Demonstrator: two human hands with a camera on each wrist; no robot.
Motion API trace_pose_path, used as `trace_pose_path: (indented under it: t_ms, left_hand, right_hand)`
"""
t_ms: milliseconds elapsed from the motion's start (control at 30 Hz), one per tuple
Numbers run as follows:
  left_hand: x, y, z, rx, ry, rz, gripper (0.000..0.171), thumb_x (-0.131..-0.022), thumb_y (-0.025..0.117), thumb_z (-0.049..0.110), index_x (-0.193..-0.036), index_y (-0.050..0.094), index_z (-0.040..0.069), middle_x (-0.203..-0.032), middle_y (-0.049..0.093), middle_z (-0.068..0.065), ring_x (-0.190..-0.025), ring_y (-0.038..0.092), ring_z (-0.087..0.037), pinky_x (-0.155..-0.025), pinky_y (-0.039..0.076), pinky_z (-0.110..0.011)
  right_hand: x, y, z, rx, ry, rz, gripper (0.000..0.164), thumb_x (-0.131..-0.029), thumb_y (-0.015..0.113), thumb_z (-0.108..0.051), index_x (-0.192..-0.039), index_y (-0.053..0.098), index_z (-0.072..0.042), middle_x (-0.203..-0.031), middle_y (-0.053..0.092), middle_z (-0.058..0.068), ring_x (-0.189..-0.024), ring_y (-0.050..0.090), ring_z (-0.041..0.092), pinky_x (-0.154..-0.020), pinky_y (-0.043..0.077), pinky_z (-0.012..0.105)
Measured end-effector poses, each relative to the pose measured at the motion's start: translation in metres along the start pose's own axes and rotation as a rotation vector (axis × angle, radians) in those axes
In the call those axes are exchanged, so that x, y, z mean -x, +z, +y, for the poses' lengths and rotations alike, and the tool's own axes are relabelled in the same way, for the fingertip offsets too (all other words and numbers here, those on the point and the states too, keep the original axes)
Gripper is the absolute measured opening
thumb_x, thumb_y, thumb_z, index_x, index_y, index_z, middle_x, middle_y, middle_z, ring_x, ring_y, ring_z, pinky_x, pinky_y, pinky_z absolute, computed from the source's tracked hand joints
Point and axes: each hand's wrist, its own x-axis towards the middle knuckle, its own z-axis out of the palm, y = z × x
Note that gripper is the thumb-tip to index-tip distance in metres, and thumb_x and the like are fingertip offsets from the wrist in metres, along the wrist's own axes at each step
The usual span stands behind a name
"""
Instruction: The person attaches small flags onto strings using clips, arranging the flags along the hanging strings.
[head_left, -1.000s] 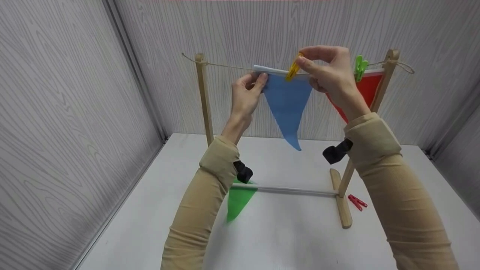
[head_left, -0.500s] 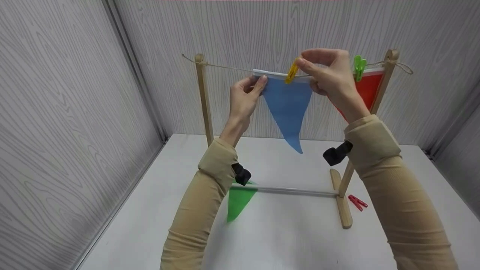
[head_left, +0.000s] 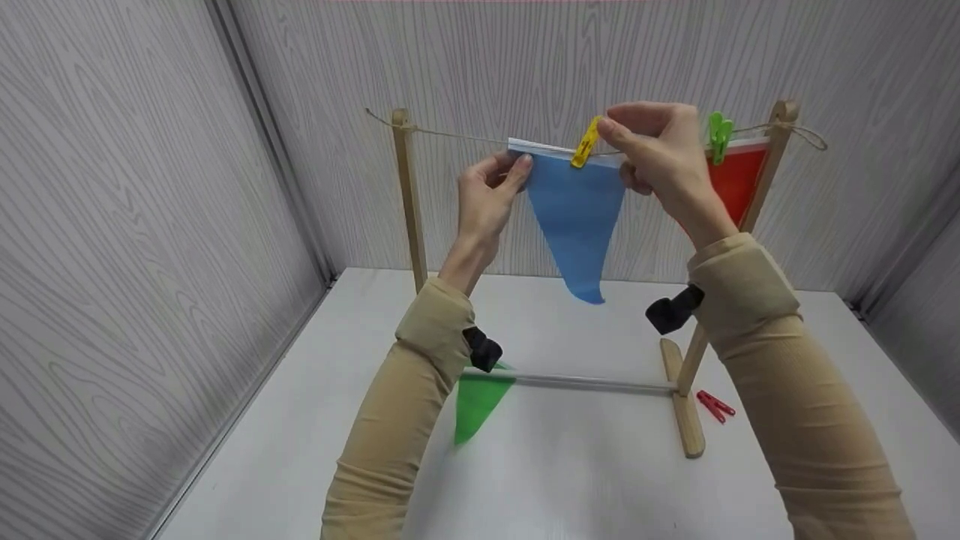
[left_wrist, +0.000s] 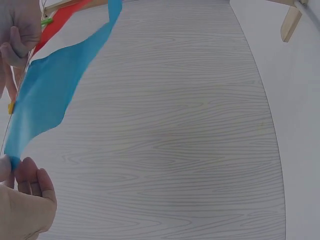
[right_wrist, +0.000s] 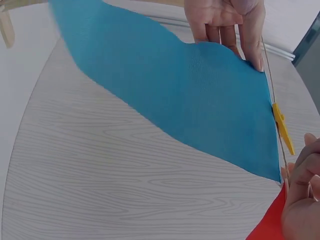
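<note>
A blue pennant [head_left: 576, 210] with a white top hem hangs at the twine [head_left: 459, 136]. A yellow clothespin [head_left: 584, 144] sits on its top edge. My left hand [head_left: 486, 199] pinches the pennant's upper left corner between thumb and fingers. My right hand [head_left: 664, 150] is beside the clothespin's upper end, thumb and index tip close to it. In the right wrist view a small gap shows between the clothespin [right_wrist: 281, 126] and the nearest fingertip; other fingers bend at the pennant's right corner.
A red pennant [head_left: 739, 180] hangs by a green clothespin [head_left: 720, 139] near the right wooden post [head_left: 776, 139]. The left post [head_left: 407, 195] holds the twine's other end. Below, a green pennant [head_left: 480, 409] lies by the white crossbar [head_left: 585, 382]. A red clothespin [head_left: 715, 406] lies on the table.
The pennant and twine have come down slightly. My right thumb and index finger have drawn off the yellow clothespin, which now shows whole. My left hand keeps its pinch.
</note>
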Motion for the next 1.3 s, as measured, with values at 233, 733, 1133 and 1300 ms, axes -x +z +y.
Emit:
trace_pose_path:
  t_ms: [233,733,1133,1300]
  left_hand:
    - [0.001,-0.002,-0.003,0.0,0.004,-0.013,0.022,-0.099,0.064,0.009,-0.113,0.068,-0.006,-0.099,0.067,-0.009,-0.088,0.063,-0.01,-0.094,0.056,-0.026]
    - [-0.001,-0.002,-0.003,0.002,-0.011,-0.007,0.019,-0.096,0.064,0.004,-0.112,0.067,-0.006,-0.099,0.068,-0.008,-0.089,0.064,-0.008,-0.093,0.056,-0.025]
    - [-0.001,0.002,-0.001,0.019,-0.02,-0.018,0.02,-0.097,0.064,0.005,-0.115,0.068,-0.003,-0.108,0.069,-0.012,-0.097,0.067,-0.015,-0.094,0.056,-0.023]
    - [-0.001,0.002,-0.002,0.014,-0.01,-0.021,0.02,-0.097,0.064,0.006,-0.115,0.068,-0.003,-0.107,0.069,-0.01,-0.095,0.066,-0.013,-0.094,0.056,-0.023]
  right_hand:
    - [0.0,0.003,-0.002,0.058,0.032,-0.038,0.045,-0.096,0.066,-0.037,-0.13,0.067,-0.007,-0.124,0.067,0.012,-0.044,0.046,0.012,-0.043,0.039,0.019]
    - [-0.001,0.01,-0.003,-0.012,-0.06,-0.034,0.026,-0.096,0.068,-0.027,-0.112,0.072,-0.007,-0.103,0.063,0.002,-0.041,0.038,0.01,-0.04,0.033,0.018]
    - [0.0,0.008,-0.002,0.017,-0.066,-0.06,0.032,-0.097,0.067,-0.028,-0.121,0.071,-0.007,-0.112,0.066,0.005,-0.043,0.038,0.011,-0.042,0.036,0.019]
    - [0.001,0.007,-0.001,-0.012,-0.041,-0.08,0.039,-0.097,0.067,-0.029,-0.127,0.068,-0.006,-0.115,0.066,0.007,-0.042,0.036,0.011,-0.042,0.036,0.019]
